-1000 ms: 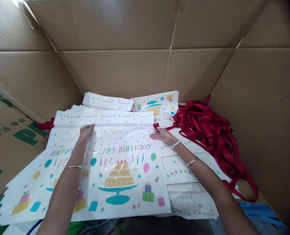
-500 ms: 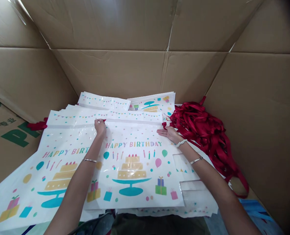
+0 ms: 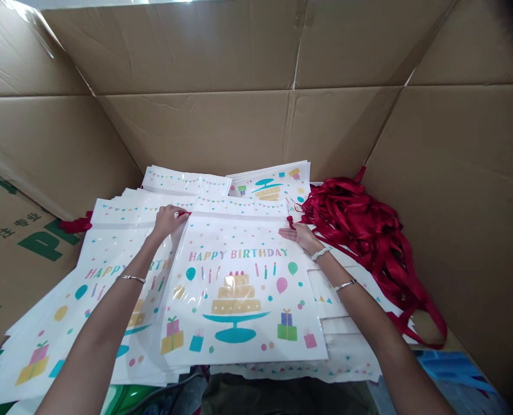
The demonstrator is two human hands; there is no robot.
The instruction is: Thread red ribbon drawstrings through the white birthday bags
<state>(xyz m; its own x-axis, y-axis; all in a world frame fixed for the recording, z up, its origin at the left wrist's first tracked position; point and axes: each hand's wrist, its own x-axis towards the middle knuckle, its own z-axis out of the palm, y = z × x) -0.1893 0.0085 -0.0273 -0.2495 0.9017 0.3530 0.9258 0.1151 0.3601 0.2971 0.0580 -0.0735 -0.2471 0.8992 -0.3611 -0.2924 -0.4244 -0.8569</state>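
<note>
In front of me lies a white plastic bag (image 3: pixel 234 230) printed with a cake and HAPPY BIRTHDAY, a seamed band across its top. At its upper left corner, my left hand (image 3: pixel 170 221) is closed in a pinch on a short red ribbon (image 3: pixel 184 214). My right hand (image 3: pixel 300 235) rests at the upper right edge, fingers stretched flat over the bag. A small red ribbon knot (image 3: pixel 290 221) sticks out beside its thumb; whether the thumb presses on it is hard to see. Under my left arm is a fanned stack of like bags (image 3: pixel 81 314).
A heap of red ribbon (image 3: pixel 351 213) lies on the right, trailing toward me. More printed bags (image 3: pixel 187 178) lie at the back. Tall cardboard walls (image 3: pixel 196 124) close in the back and sides. Blue material (image 3: pixel 451 369) shows at the lower right.
My left hand has shifted slightly left and turned, showing more of the red ribbon in its pinch. My right hand stays nearly in place. The view has shifted a little.
</note>
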